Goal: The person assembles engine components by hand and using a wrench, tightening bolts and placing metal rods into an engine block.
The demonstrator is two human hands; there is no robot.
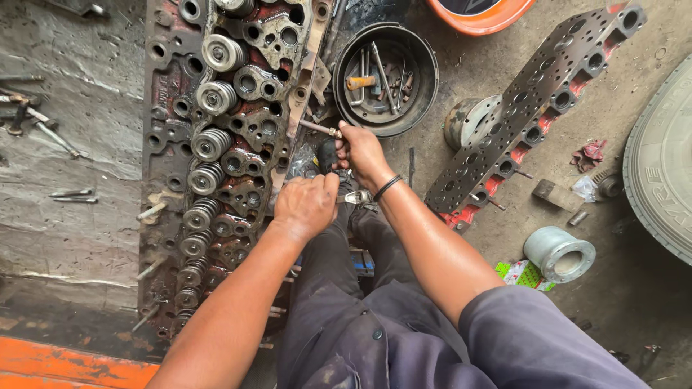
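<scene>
Cylinder head (216,144), long and red-brown, lying lengthwise down the left-centre of the frame; a row of coiled valve springs (205,176) seated along it from top to bottom, so the springs look fitted, though how fully cannot be judged.
Right hand (362,153), centre of frame, closed around a slim metal rod (317,128) whose tip points left toward the head's right edge.
Left hand (306,205), just below and left of the right, fingers curled down at the head's edge; what it grips is hidden, so its hold cannot be told. Hands near each other, not touching.
Round dark pan (425,72), upper centre, holding loose rods and small parts not yet used.
Second perforated head (537,108), upper right, lying at a slant.
Grey metal sleeve (559,253), lower right.
Tyre (667,158), right edge.
Loose bolts (43,130) on the grey slab, upper left.
</scene>
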